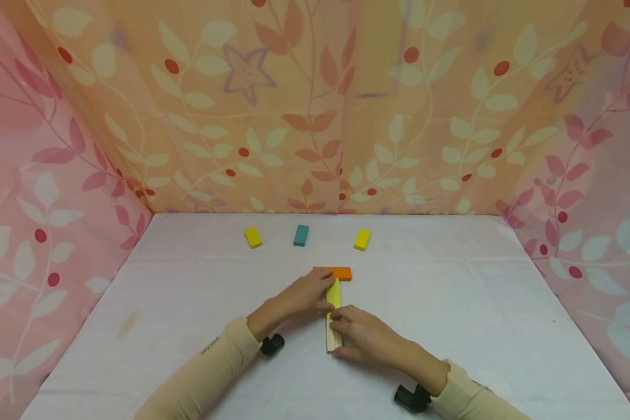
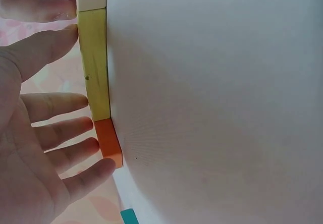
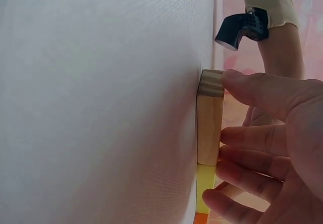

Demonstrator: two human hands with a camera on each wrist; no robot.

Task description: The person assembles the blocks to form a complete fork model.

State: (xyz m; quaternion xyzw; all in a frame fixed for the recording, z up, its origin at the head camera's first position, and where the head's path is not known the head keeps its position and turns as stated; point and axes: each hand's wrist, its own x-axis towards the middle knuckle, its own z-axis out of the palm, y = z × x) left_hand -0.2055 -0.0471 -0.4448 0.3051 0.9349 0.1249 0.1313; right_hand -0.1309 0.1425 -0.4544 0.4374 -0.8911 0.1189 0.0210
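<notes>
An orange block (image 1: 342, 273) lies crosswise on the white tabletop. From its near side a yellow block (image 1: 334, 293) runs toward the person, and a pale plain-wood block (image 1: 333, 344) continues the line, end to end. My left hand (image 1: 305, 293) rests its fingertips on the yellow and orange blocks; the thumb touches the yellow block (image 2: 94, 62) near the plain one. With fairly straight fingers, my right hand (image 1: 370, 335) touches the plain-wood block (image 3: 209, 128), its thumb at the near end and other fingertips farther along toward the yellow block.
Farther back lie a yellow block (image 1: 253, 237), a teal block (image 1: 301, 235) and another yellow block (image 1: 362, 240), spaced apart. Floral cloth walls (image 1: 315, 116) enclose the back and sides. Black wrist cameras (image 1: 412, 398) hang under both forearms.
</notes>
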